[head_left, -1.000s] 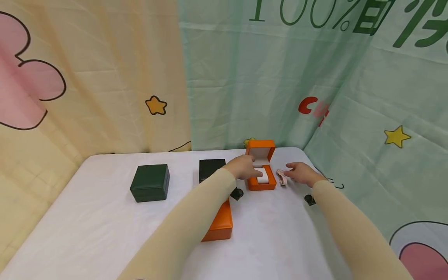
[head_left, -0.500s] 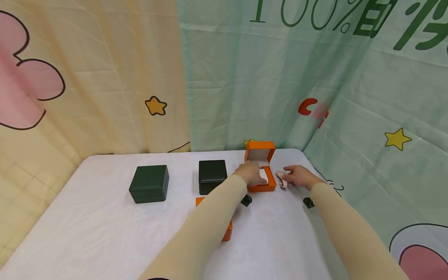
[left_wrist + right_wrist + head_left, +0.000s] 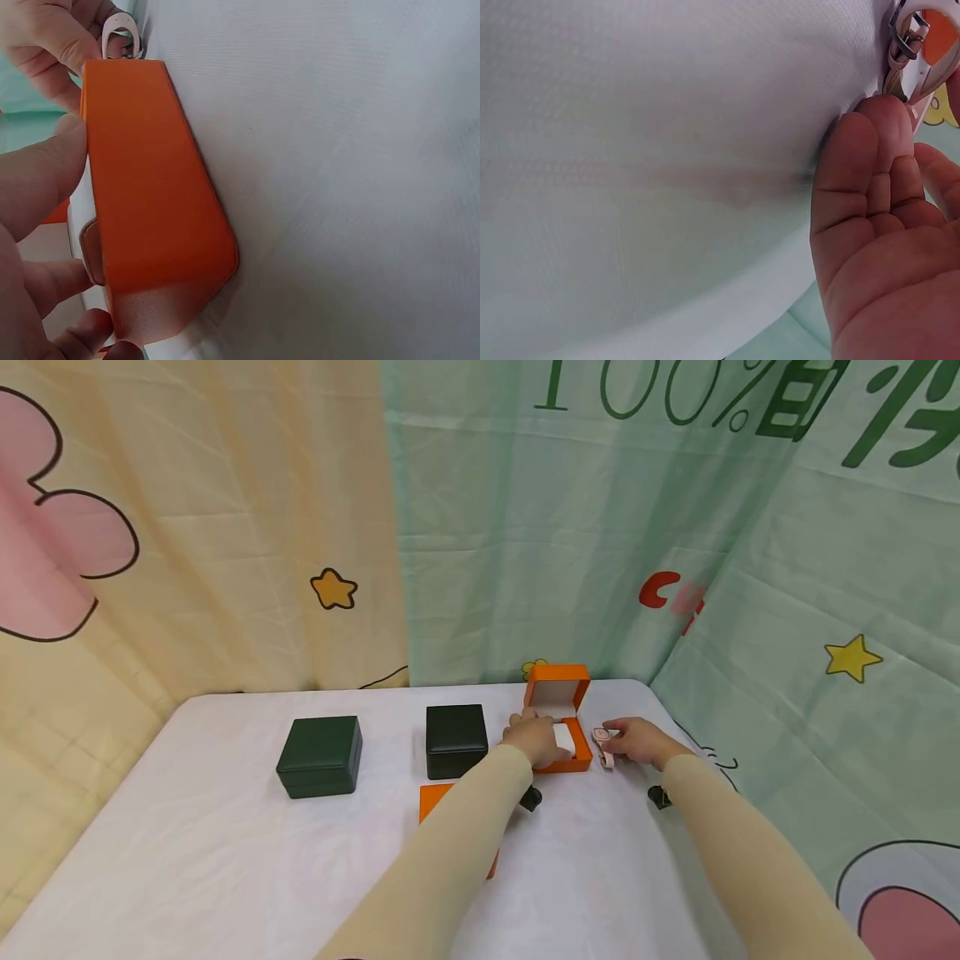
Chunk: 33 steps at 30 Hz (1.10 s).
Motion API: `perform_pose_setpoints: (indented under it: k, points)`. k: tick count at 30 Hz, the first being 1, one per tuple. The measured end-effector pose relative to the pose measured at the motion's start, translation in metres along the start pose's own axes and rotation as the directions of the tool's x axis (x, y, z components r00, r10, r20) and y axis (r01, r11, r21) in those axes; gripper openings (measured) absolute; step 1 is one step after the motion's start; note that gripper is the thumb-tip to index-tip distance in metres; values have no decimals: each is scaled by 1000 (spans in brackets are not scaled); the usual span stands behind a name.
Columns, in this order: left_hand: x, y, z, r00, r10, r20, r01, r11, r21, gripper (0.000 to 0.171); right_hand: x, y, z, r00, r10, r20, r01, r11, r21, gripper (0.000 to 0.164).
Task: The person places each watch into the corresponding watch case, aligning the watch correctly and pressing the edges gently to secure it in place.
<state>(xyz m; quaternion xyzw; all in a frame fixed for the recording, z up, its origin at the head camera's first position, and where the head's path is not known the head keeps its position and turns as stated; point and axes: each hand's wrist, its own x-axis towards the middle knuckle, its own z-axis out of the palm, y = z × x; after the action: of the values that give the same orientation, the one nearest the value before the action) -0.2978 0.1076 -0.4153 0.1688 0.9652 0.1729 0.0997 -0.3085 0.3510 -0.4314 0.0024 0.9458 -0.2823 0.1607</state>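
Note:
In the head view, an orange watch box (image 3: 572, 762) stands with its lid up at the back right, a white cushion (image 3: 564, 738) inside. My left hand (image 3: 531, 737) reaches over its left side. The left wrist view shows the thumb and fingers at opposite ends of the cushion (image 3: 81, 204), pinching it, beside the box wall (image 3: 154, 180). Just right of the box, my right hand (image 3: 637, 741) pinches a pink-strapped wristwatch (image 3: 603, 745), its strap fastened in a loop. The right wrist view shows the buckle of the wristwatch (image 3: 909, 45) above the fingers.
A dark green box (image 3: 321, 757) is on the left of the white-covered table (image 3: 225, 860). Near the middle stands a black box (image 3: 456, 741). An orange box (image 3: 432, 797) lies in front of it, partly hidden by my left sleeve. Curtains rise behind the table.
My left hand has moved right and down onto the cushion in the open orange box. My right hand has closed in on the wristwatch, which has turned slightly.

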Motion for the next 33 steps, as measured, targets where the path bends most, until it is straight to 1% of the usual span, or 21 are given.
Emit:
perform_pose_setpoints:
  k: [7,14,16,21,27,30,33]
  points:
    - [8,-2,5,1000,-20,10,20,1000,-19,73,1,-1,1,1000,0,5,0,1000,4,68]
    - [7,-1,5,999,-40,9,40,998,-39,68,4,-5,3,1000,17,15,-17,1000,-2,68]
    - [7,-2,4,999,-41,6,41,998,-37,69,5,-6,4,1000,30,11,-30,1000,3,68]
    - [9,-3,5,1000,-29,-4,29,999,-23,68,8,-6,5,1000,30,-4,-30,1000,4,67]
    - [15,-3,7,1000,-19,-23,19,1000,-5,59,8,-8,6,999,37,-17,-37,999,12,66]
    - [15,-3,7,999,-16,-35,17,1000,9,58,9,-10,6,999,38,-21,-38,999,10,67]
    - [12,-2,6,999,-13,-47,14,1000,22,60,10,-11,6,999,41,-15,-41,999,7,69]
